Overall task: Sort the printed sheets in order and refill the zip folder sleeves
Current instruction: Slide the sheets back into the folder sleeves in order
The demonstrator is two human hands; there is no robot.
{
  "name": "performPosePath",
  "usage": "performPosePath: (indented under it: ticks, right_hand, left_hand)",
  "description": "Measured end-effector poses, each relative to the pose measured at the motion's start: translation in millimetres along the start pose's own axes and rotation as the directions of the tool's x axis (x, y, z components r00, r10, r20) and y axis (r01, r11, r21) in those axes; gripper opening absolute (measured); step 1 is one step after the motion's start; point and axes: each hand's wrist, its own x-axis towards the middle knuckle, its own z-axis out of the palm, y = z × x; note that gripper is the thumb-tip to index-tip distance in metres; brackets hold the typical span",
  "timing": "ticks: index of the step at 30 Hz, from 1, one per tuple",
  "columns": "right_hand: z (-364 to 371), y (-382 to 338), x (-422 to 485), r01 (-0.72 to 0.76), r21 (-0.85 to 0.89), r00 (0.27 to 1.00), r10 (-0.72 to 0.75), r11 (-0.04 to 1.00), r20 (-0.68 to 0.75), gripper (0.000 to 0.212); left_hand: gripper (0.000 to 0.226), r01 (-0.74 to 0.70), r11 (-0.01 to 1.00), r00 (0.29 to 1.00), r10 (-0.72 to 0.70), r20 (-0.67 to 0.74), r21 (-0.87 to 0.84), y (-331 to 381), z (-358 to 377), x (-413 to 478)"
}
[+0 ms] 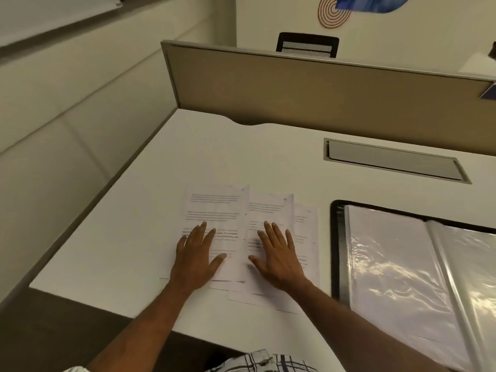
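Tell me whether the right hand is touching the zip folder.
Apart. The head view shows the right hand flat on the printed sheets, and a strip of bare desk separates those sheets from the folder.

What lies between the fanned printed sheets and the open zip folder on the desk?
Only a narrow bare strip of the white desk, seen in the head view; the rightmost printed sheet and the zip folder do not touch.

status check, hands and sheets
Left hand and right hand flat, fingers spread on overlapping sheets. Folder open at right, sleeves unfilled. Nothing in the way.
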Motion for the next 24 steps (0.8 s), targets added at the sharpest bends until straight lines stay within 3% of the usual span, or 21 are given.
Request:
performPosePath:
  ticks: [3,8,14,19,24]
  right_hand:
    - [11.0,-20.5,12.1,-0.039,-0.006,0.999,0.039,0.999,0.02,0.088]
    - [22.3,-42.1,19.9,-0.118,-0.02,0.992,0.119,0.993,0.041,0.088]
    - [25.6,-51.7,22.4,-0.256,0.051,0.967,0.255,0.965,0.015,0.085]
    - [24.7,-59.1,25.5,-0.296,0.092,0.955,0.294,0.951,0.04,0.109]
    - [22.3,-69.6,30.6,-0.311,0.347,0.932,0.356,0.885,-0.072,0.072]
  left_hand:
    - [0.093,-0.048,0.999,0.998,0.048,0.044,0.013,-19.9,1.8,7.9]
    - [0.082,-0.092,0.996,0.99,0.09,0.112,0.012,-34.1,10.7,14.1]
    - [0.081,-0.106,0.994,0.989,0.104,0.109,0.008,-34.0,12.9,15.6]
    - [0.085,-0.117,0.993,0.988,0.115,0.099,0.012,-35.2,15.3,14.7]
    - [0.082,-0.128,0.992,0.987,0.126,0.101,0.014,-36.9,18.1,14.6]
